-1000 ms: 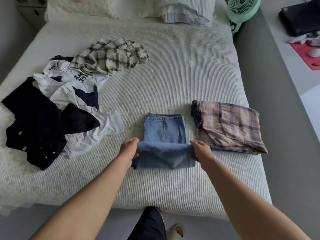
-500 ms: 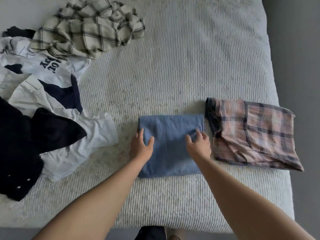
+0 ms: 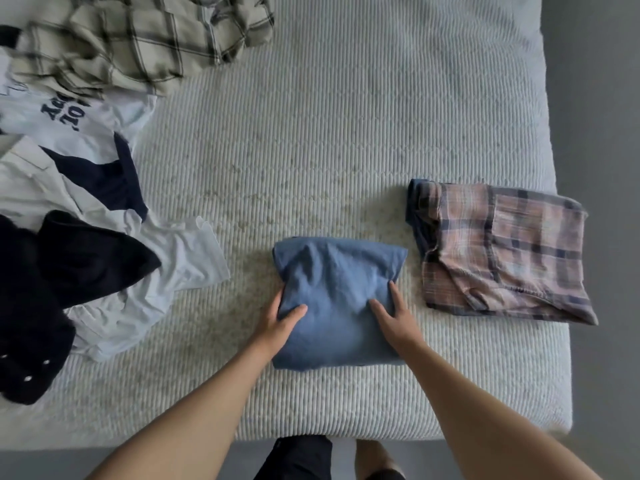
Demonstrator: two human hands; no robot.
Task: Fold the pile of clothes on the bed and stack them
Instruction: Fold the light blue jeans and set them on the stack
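At the near edge of the bed, a person's left hand and right hand grip the two sides of a folded pair of blue jeans, thumbs lying on top and fingers tucked along or under the edges, so that the cloth bunches up between them. A second ago the same hands were carrying the lower half of the jeans over the waistband, and half a second ago they lay flat on the finished bundle; now the far end appears to be lifting off the cover, which suggests the folding of this piece is done and it is about to be carried to the stack. Just to the right of the right hand, apart from the jeans, lies a folded pink plaid garment, the likely base of that stack, with only bare bedcover between the two. Off to the left of the left hand sprawls the unfolded pile: a black garment nearest, a white garment under and beside it, a white shirt with dark lettering beyond. Farthest away, a crumpled cream checked shirt waits, blurred, with most of the job evidently ahead.
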